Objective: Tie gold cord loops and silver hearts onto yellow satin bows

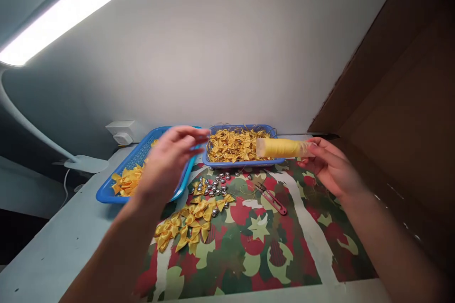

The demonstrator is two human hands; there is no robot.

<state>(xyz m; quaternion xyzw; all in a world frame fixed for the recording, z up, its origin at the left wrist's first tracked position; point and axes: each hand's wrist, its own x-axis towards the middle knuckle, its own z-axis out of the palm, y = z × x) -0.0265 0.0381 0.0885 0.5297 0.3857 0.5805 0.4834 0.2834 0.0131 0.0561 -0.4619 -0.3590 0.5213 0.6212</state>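
Note:
My right hand grips one end of a spool of yellow thread, held level above the table with its other end pointing left. Blurred by motion, my left hand hovers over the blue basket at left, its fingers stretched to the right and partly apart. I see nothing held in it. Yellow satin bows lie on the patterned sheet below, beside several small silver bells. Red-handled thread snips rest right of the bells, near a thin loop of cord.
Behind the bells, a second blue basket is heaped with yellow bows and gold cords. A lamp stands at left, near a white box-shaped item. Brown cardboard rises at right; a pale wall closes the back.

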